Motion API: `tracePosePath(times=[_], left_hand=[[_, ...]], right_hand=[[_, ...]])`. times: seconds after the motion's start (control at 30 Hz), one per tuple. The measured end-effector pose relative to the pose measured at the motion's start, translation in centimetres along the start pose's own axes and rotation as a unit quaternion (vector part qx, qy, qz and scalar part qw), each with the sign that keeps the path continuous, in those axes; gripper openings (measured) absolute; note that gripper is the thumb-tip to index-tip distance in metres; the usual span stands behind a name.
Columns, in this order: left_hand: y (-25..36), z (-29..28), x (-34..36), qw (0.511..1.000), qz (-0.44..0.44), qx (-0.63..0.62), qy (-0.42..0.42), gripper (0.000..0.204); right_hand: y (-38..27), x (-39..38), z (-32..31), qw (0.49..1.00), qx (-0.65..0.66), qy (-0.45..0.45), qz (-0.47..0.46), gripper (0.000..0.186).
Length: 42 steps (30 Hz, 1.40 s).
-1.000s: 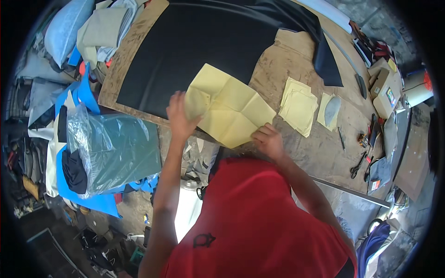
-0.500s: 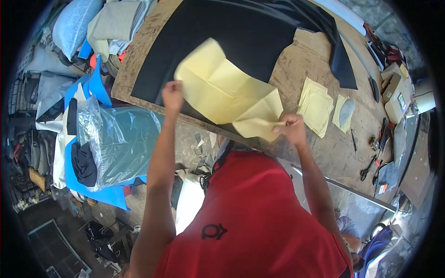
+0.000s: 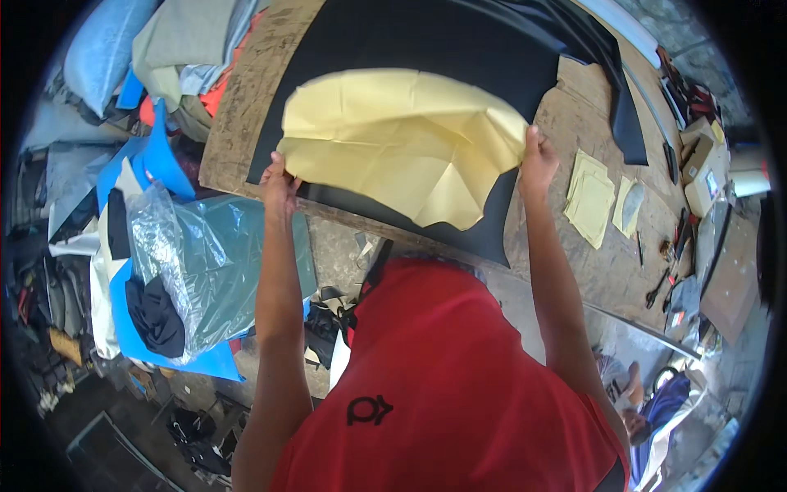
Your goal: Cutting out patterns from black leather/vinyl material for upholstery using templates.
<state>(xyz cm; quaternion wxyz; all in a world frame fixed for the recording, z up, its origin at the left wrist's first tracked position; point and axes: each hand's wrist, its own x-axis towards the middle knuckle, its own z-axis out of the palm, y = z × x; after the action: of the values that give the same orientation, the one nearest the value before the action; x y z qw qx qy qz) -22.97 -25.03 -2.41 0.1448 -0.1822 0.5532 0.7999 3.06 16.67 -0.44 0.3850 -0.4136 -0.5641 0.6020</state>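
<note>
A large creased sheet of yellow paper (image 3: pixel 393 139), cut with curved edges, is stretched between my two hands. My left hand (image 3: pixel 279 182) pinches its left end near the table's front edge. At the opposite end, my right hand (image 3: pixel 538 160) grips the right edge between thumb and fingers. Beneath the paper, black sheet material (image 3: pixel 426 49) covers much of the wooden table (image 3: pixel 238 131), with one part bunched toward the far right. Whether the paper touches the black material I cannot tell.
Right of my right hand lie a stack of yellow paper pieces (image 3: pixel 589 197) and a yellow piece with a grey patch (image 3: pixel 630 205). Scissors (image 3: pixel 656 291) are farther right. A plastic-wrapped green bundle (image 3: pixel 238 262) stands left of the table, below pillows and folded cloth (image 3: pixel 184 37).
The yellow paper has been opened out wider, its folded right part now spread. My right hand has moved up and away from me; my left hand has shifted slightly left and nearer.
</note>
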Motion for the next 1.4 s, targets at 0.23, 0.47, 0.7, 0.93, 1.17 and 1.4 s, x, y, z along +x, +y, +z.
tracePosePath(times=[0.23, 0.47, 0.7, 0.93, 1.17, 1.4], left_hand=[[0.8, -5.3, 3.1, 0.967, 0.112, 0.231, 0.004, 0.031], [0.2, -2.3, 2.3, 0.942, 0.047, 0.332, 0.017, 0.028], [1.0, -4.1, 2.3, 0.957, 0.018, 0.289, -0.007, 0.030], [1.6, -4.4, 3.4, 0.949, -0.008, 0.314, -0.038, 0.030], [2.3, -4.4, 3.7, 0.933, -0.028, 0.354, -0.050, 0.028], [4.1, -4.4, 3.5, 0.919, -0.061, 0.384, -0.063, 0.028]], right_hand=[[3.6, 10.2, 2.2, 0.974, -0.200, 0.096, -0.039, 0.048], [3.4, 16.8, 4.2, 0.919, -0.352, 0.165, -0.067, 0.047], [3.2, -1.6, 5.5, 0.885, -0.381, -0.040, -0.265, 0.043], [5.5, -13.9, 4.5, 0.758, -0.552, -0.246, -0.246, 0.064], [5.8, -13.6, 3.8, 0.739, -0.568, -0.271, -0.241, 0.070], [4.8, -13.9, 3.9, 0.733, -0.569, -0.293, -0.231, 0.071]])
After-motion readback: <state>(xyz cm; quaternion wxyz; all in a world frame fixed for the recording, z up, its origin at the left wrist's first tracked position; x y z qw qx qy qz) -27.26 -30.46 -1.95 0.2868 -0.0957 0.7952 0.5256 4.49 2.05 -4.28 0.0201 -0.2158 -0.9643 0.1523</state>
